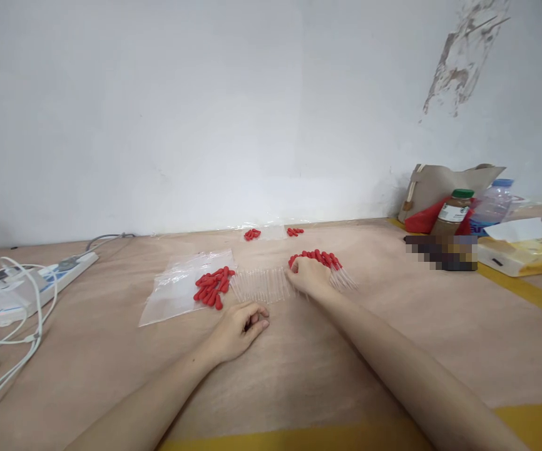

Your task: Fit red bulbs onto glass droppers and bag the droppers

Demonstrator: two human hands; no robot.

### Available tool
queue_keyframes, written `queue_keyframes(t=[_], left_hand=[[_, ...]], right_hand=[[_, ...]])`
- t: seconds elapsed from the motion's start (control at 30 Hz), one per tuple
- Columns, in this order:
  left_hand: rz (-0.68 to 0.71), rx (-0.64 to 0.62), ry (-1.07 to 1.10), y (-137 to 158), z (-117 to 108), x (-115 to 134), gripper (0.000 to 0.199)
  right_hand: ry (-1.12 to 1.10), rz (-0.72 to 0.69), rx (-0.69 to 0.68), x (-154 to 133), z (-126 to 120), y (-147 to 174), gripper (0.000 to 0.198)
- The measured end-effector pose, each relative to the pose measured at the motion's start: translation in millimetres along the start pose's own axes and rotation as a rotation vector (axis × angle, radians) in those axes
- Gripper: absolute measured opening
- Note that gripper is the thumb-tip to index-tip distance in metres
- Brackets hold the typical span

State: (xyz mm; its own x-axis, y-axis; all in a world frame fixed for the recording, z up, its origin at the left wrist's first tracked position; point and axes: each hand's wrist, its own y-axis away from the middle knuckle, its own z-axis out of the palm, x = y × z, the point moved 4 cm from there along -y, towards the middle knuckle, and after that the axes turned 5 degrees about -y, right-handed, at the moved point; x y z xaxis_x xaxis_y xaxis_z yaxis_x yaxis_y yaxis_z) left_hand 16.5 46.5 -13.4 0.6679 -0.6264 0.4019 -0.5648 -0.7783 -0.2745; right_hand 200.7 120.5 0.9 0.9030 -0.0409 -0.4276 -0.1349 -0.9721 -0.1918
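A row of clear thin glass dropper tubes (pixel 259 286) lies side by side on the table in front of me. To their left a pile of loose red rubber bulbs (pixel 212 287) sits partly on clear plastic bags (pixel 177 285). Droppers with red bulbs fitted (pixel 330 260) lie fanned out on the right. My right hand (pixel 311 275) reaches in between the bare tubes and these droppers, its fingers closed at a red-bulbed dropper that they mostly cover. Resting on the table just below the tubes, my left hand (pixel 240 329) is loosely curled, thumb apart, with nothing in it.
Two small groups of red bulbs (pixel 252 234) lie by the wall on clear plastic. At left are a power strip (pixel 67 275) and white cables (pixel 40 313). A beige bag (pixel 440 181), a green-capped bottle (pixel 454 213) and a yellow tissue pack (pixel 524 250) stand at right.
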Motion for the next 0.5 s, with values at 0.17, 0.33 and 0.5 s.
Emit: queue_keyframes(t=[0.17,0.33,0.5], left_hand=[[0.008,0.003,0.0,0,-1,1,0.015],[0.017,0.019,0.02,0,-1,2,0.015],[0.016,0.056,0.058,0,-1,0,0.016]], right_hand=[[0.084,-0.02,-0.059,-15,10,6,0.029],[0.099,-0.039,-0.087,-22,13,9,0.03],[0.092,-0.058,-0.085,-27,9,10,0.033]])
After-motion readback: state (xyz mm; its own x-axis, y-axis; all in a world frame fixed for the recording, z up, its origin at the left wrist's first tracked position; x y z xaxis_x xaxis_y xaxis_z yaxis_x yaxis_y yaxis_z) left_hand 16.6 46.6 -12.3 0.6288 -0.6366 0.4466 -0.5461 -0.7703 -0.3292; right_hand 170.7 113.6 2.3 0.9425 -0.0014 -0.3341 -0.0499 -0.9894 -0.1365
